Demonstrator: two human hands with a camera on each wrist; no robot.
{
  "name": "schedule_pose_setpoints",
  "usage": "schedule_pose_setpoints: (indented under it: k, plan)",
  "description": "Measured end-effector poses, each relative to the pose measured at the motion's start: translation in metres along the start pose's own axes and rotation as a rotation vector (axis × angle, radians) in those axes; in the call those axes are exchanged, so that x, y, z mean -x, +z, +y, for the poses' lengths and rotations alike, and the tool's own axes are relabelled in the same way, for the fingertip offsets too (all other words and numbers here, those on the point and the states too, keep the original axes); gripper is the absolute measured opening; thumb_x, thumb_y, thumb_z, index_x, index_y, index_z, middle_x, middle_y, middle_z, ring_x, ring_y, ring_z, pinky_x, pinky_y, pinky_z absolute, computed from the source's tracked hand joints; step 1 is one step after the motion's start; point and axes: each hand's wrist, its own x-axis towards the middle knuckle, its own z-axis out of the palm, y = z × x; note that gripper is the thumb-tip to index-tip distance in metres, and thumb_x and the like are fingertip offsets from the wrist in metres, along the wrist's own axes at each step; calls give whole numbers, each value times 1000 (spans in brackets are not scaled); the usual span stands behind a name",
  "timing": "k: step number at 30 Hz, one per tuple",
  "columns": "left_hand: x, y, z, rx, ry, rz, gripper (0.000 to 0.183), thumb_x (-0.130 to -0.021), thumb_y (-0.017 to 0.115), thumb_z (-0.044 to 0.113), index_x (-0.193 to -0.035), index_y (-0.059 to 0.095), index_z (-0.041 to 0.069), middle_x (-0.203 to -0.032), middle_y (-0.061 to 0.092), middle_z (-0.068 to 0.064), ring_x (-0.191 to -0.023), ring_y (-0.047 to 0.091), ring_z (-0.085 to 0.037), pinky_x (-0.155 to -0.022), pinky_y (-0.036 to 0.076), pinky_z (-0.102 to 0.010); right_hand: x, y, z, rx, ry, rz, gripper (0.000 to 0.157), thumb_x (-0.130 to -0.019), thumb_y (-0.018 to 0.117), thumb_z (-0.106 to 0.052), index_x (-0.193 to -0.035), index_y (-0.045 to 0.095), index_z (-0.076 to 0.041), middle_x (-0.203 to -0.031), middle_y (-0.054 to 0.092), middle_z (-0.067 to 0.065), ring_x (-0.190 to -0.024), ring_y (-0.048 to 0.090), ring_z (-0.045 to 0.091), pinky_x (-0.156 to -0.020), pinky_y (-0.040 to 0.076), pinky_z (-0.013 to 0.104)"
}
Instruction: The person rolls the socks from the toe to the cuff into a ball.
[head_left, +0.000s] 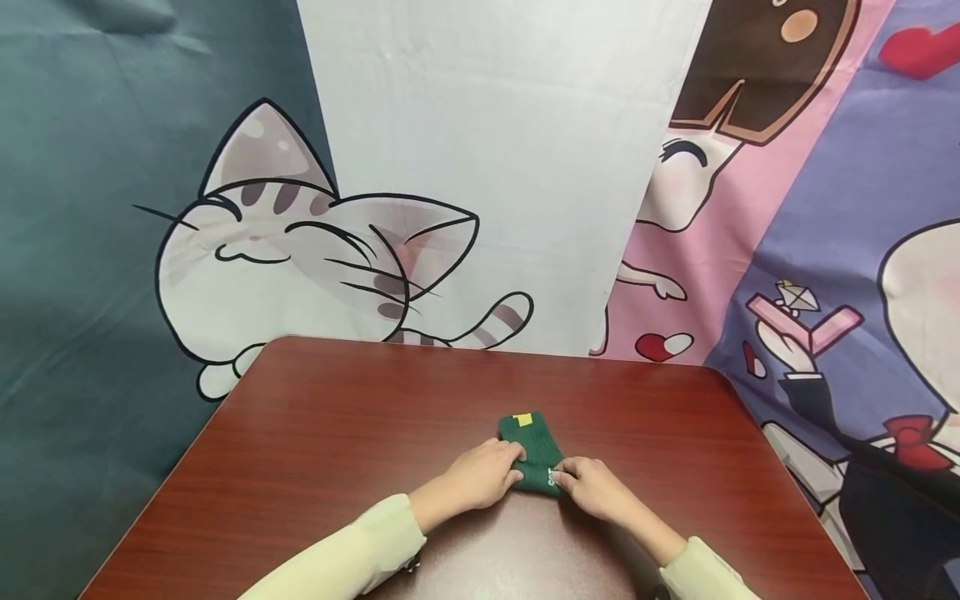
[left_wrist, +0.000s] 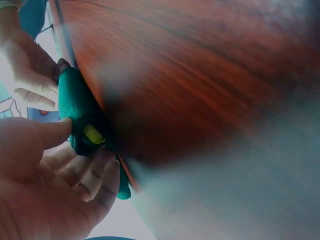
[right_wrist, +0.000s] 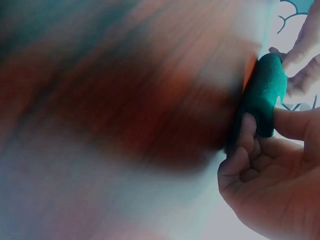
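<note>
A dark green ribbed sock (head_left: 534, 442) lies on the table between my hands, its near part rolled or folded over into a thick edge. White lettering marks the right side of that fold, and a yellow patch (head_left: 522, 419) sits at the far end. At the left end of the fold, my left hand (head_left: 480, 475) pinches it between thumb and fingers. My right hand (head_left: 596, 487) grips the opposite end near the lettering. From the left wrist, the green roll (left_wrist: 80, 97) shows something yellow inside its open end. The right wrist view shows the roll's other end (right_wrist: 267, 90) between thumb and curled fingers.
The reddish-brown wooden table (head_left: 337, 417) extends around the sock on all sides, with rounded far corners. Behind it hangs a cloth backdrop (head_left: 480, 125) printed with a cartoon cat and figures. Pale sleeves (head_left: 360, 550) cover both forearms.
</note>
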Motion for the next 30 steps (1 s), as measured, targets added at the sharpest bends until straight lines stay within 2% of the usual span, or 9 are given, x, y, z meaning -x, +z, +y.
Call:
schedule_pose_setpoints:
  k: [5, 9, 14, 19, 21, 25, 30]
  plan:
    - [-1, 0, -1, -19, 14, 21, 17, -98, 66, 33, -111, 66, 23, -108, 67, 9, -99, 59, -11, -80, 53, -30, -3, -3, -4, -14, 43, -29, 12, -97, 64, -18, -91, 72, -11, -85, 68, -2, -81, 61, 14, -75, 50, 40]
    - [0, 0, -3, -29, 31, 2, 24, -95, 70, 39, -111, 66, 21, -109, 67, 8, -99, 59, -10, -80, 53, -29, -5, -4, -8, 5, 78, -57, 13, -98, 63, -19, -90, 70, -11, -83, 66, -3, -78, 57, 13, -73, 50, 39]
    - [1, -1, -1, -71, 57, 0, 25, -93, 72, 38, -109, 67, 20, -108, 66, 7, -99, 59, -11, -81, 53, -28, -6, -5, -9, 28, 77, -70, 13, -98, 63, -20, -92, 69, -10, -83, 66, -2, -78, 58, 14, -73, 50, 39]
    - [-1, 3, 0, -98, 58, 16, 19, -94, 72, 35, -105, 69, 20, -104, 66, 8, -98, 59, -11, -81, 53, -28, -1, -5, -6, 9, 59, -37, 13, -97, 67, -24, -89, 62, -14, -73, 56, -5, -68, 50, 12, -62, 42, 32]
    - [-2, 4, 0, -93, 53, 14, 18, -93, 72, 34, -104, 70, 20, -103, 66, 8, -98, 58, -10, -81, 53, -27, 1, -5, -4, 18, 33, 2, 14, -95, 70, -24, -89, 60, -17, -74, 53, -7, -68, 48, 11, -61, 40, 30]
    - [-3, 3, 0, -82, 47, 12, 17, -93, 72, 33, -105, 72, 20, -102, 66, 8, -97, 58, -10, -81, 53, -27, 3, -7, 1, 31, -54, 59, 18, -88, 79, -24, -94, 63, -18, -84, 54, -8, -76, 51, 8, -67, 44, 29]
    - [-4, 1, 0, -81, 41, 14, 16, -94, 71, 33, -104, 73, 20, -101, 66, 8, -96, 58, -10, -79, 53, -28, 3, -9, 5, 34, -136, 40, 27, -81, 85, -24, -97, 66, -15, -89, 56, -8, -78, 54, 7, -69, 46, 28]
